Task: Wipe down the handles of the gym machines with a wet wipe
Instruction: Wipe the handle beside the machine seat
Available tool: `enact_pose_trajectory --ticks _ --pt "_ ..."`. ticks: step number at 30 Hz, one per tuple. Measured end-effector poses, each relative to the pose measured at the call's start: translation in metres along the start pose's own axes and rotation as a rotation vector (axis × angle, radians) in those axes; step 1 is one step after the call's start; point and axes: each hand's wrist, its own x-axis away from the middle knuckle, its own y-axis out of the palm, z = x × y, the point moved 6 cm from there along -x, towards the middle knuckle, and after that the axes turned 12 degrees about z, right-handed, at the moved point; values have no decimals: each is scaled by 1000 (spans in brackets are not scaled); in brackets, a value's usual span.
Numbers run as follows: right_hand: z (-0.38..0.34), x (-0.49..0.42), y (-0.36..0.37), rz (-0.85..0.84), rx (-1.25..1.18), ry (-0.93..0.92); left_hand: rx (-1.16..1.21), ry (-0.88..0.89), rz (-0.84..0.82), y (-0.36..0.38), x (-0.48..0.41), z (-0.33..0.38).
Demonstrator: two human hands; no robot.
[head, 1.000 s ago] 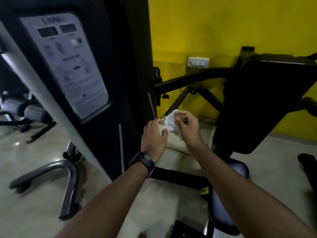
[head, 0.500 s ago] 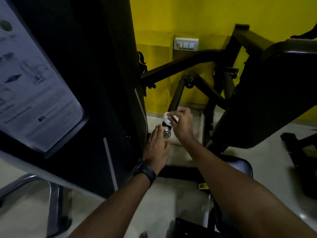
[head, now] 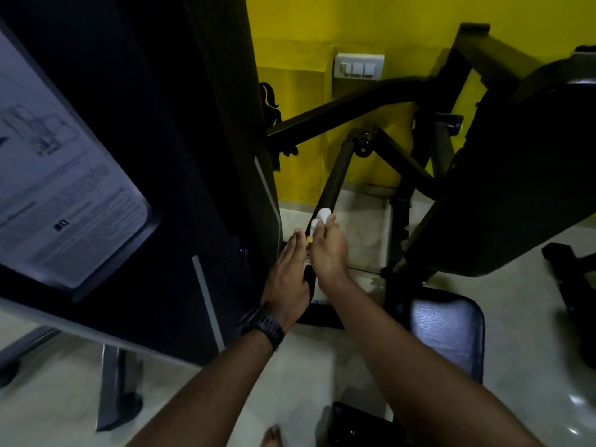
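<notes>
The wet wipe [head: 322,216] is pinched in the curled fingers of the right hand [head: 329,250] and pressed against the lower part of the black handle [head: 337,174], which slants up toward a pivot on the machine frame. Only a small white fold of the wipe is seen above the fingertips. The left hand [head: 288,275] is held flat just beside the right, fingers straight and together, gripping nothing. Whether it touches the handle's end cannot be told. A black watch [head: 263,327] is worn on the left wrist.

The dark weight-stack cover [head: 154,130] with its pale instruction placard [head: 67,201] fills the left of the view. A padded seat [head: 448,337] lies below the right forearm, and a large dark back pad [head: 532,188] is seen at the right. A white switch plate [head: 359,66] is mounted on the yellow wall [head: 322,21] behind.

Compared with 0.5 s ago, the chrome end cap seen between the 2 hands is now largely hidden, and the hands are closer together. Compared with 1 s ago, less of the wipe is exposed, and the placard's upper displays have passed out of view.
</notes>
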Motion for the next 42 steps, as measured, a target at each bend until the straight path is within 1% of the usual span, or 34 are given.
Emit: enact_pose_trajectory --ticks 2,3,4,5,7,9,13,16,18,19,21,24,27,29,30,31,33,35,36,37,38,39,41,42 --pt "11 -13 6 2 -202 238 3 -2 -5 2 -1 -1" --pt "13 -20 9 11 -230 323 1 0 -5 3 0 -2" --pt "12 -23 11 1 -200 330 -3 6 -6 3 0 -2" --pt "11 -23 13 0 -144 267 -9 14 -15 4 1 -3" --pt "6 -12 12 9 -24 48 -1 44 -29 5 0 -6" --pt "-2 -5 9 -25 70 -153 8 77 -30 4 -1 -7" --pt "-9 -11 10 -224 253 -372 -22 93 -24 6 0 -8" --pt "-12 -6 5 -303 316 -655 -12 95 -32 6 0 -8" --pt "-18 -13 7 -389 372 -780 1 98 -28 6 -1 -7" --pt "-22 -17 8 -401 408 -842 5 98 -27 6 -1 -7" --pt "-29 -21 7 -374 471 -988 9 94 -25 5 -1 -6" --pt "-26 -12 -2 -410 511 -1032 26 100 -19 4 -1 -5" --pt "-33 -23 9 -542 603 -1044 65 61 -9 3 -1 -3" --pt "-33 -33 19 -607 713 -993 98 32 -19 3 0 -3" --pt "-33 -34 20 -591 723 -978 106 29 -21 3 0 -3" --pt "-33 -30 17 -523 674 -990 106 32 -23 3 1 -2" --pt "-31 -17 6 -420 626 -946 101 31 -26 3 1 -2" --pt "-26 -14 5 -430 563 -866 100 13 -39 4 1 1" --pt "-26 -21 7 -432 514 -796 110 6 -50 4 1 2" --pt "-24 -29 9 -411 445 -670 127 0 -63 4 1 3" --pt "-21 -33 10 -357 355 -513 130 1 -74 4 1 3" --pt "-16 -34 10 -270 275 -396 115 10 -81 3 1 2" --pt "-3 -21 9 -105 124 -229 78 53 -87 2 1 1" --pt "1 -11 8 -70 72 -167 63 83 -90 2 2 1"
